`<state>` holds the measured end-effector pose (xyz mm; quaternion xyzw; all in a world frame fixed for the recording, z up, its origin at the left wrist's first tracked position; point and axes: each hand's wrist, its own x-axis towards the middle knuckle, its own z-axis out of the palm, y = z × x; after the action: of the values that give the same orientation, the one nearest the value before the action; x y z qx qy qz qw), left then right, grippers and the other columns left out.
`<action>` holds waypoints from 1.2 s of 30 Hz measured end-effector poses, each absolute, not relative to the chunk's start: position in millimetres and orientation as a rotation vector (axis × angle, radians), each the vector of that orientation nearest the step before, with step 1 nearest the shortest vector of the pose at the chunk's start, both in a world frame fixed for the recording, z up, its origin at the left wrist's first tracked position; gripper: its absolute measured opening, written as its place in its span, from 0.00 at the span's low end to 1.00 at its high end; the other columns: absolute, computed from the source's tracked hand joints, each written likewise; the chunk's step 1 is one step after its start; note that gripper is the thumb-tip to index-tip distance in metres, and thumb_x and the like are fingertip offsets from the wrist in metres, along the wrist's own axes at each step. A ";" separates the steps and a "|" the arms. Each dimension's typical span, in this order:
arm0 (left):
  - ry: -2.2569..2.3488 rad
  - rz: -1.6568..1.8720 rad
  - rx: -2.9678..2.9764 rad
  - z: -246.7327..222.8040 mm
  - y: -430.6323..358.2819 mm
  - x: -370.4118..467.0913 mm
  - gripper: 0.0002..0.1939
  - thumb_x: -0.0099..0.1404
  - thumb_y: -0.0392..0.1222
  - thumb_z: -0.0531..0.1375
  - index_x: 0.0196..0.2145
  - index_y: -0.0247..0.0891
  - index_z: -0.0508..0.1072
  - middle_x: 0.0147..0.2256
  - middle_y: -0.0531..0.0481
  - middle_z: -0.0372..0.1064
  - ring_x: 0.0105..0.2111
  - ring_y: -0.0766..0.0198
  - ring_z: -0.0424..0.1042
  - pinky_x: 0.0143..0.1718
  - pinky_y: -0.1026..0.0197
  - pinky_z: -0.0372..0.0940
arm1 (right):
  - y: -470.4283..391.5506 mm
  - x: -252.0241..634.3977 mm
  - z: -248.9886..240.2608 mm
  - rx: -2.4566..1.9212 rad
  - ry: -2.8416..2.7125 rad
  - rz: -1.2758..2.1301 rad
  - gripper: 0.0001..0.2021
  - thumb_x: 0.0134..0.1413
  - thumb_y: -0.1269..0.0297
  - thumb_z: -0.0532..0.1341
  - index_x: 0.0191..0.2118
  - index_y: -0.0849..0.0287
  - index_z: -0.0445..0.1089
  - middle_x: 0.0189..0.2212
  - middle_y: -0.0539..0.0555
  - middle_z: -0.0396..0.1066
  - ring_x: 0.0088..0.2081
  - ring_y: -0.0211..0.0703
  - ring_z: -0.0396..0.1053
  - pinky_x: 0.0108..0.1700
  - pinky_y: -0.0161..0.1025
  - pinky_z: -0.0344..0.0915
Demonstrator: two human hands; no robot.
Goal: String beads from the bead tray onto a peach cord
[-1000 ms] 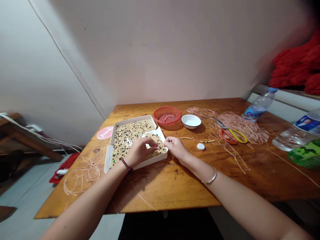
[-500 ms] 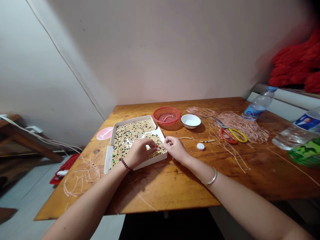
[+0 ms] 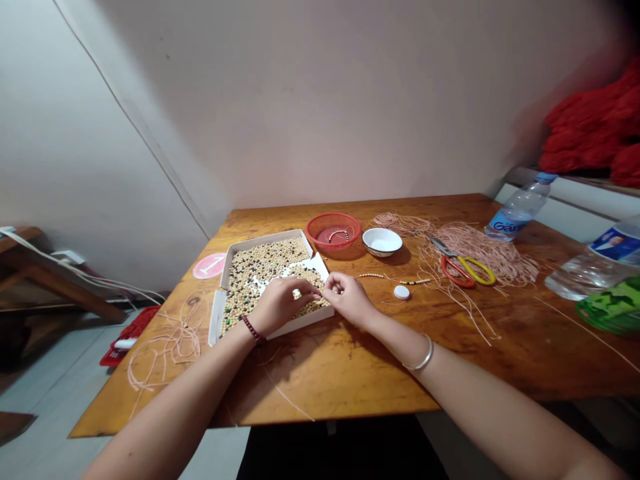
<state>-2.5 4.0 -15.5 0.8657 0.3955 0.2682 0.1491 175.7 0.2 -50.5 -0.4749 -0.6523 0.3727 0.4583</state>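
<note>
A shallow white box (image 3: 215, 320) full of small beige, black and a few green beads lies on the wooden table. Over its front right part is my left hand (image 3: 283, 303), thumb and fingertips pinched together; what is between them is too small to name. Beside the box's right edge, my right hand (image 3: 349, 299) is closed, its fingertips meeting those of my left hand. Whatever it grips is hidden. A thin cord (image 3: 287, 399) lies on the table below my hands. Short strung beads (image 3: 415, 283) rest to the right.
Behind the box stand a red basket (image 3: 315, 240) and a white bowl (image 3: 382, 248). Farther right are scissors (image 3: 455, 263), heaped pink cords (image 3: 493, 250), a white cap (image 3: 401, 293) and bottles (image 3: 515, 213). Loose cords (image 3: 175, 343) lie at the left.
My two hands have come together: the small gap between their fingertips has closed. The items on the table have stayed in place.
</note>
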 end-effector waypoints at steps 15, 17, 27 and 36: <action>1.145 0.851 2.576 -19.0 6.3 -6.5 0.09 0.57 0.46 0.65 0.27 0.37 0.73 0.27 0.52 0.72 0.27 0.67 0.69 0.30 0.66 0.61 | 4.8 177.2 -54.4 -1.074 -1.681 1.136 0.12 0.48 0.58 0.60 0.27 0.62 0.75 0.24 0.52 0.72 0.26 0.37 0.63 0.31 0.34 0.57; 1.156 0.828 2.599 -19.0 6.2 -6.7 0.09 0.58 0.46 0.64 0.27 0.38 0.73 0.27 0.51 0.72 0.28 0.66 0.69 0.30 0.66 0.61 | 4.4 177.0 -53.7 -1.081 -1.684 1.146 0.12 0.47 0.58 0.61 0.27 0.62 0.75 0.24 0.52 0.72 0.26 0.37 0.62 0.30 0.33 0.57; 1.199 0.789 2.611 -19.3 5.2 -5.1 0.10 0.58 0.47 0.64 0.28 0.37 0.73 0.27 0.51 0.72 0.28 0.66 0.69 0.30 0.66 0.60 | 3.4 175.4 -55.8 -1.136 -1.575 1.195 0.09 0.44 0.61 0.60 0.24 0.62 0.68 0.19 0.46 0.62 0.23 0.33 0.54 0.26 0.31 0.50; 1.366 0.758 2.578 -23.3 7.4 -8.6 0.10 0.58 0.48 0.64 0.27 0.38 0.74 0.28 0.50 0.72 0.27 0.66 0.69 0.30 0.65 0.61 | 3.1 173.2 -51.6 -1.144 -1.456 1.220 0.08 0.41 0.62 0.59 0.22 0.59 0.60 0.16 0.44 0.55 0.21 0.32 0.51 0.23 0.31 0.47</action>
<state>-8.6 7.4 -23.3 0.8535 0.4522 0.2511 0.0636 173.2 3.1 -51.6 -0.4617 -0.5877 0.4924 0.4461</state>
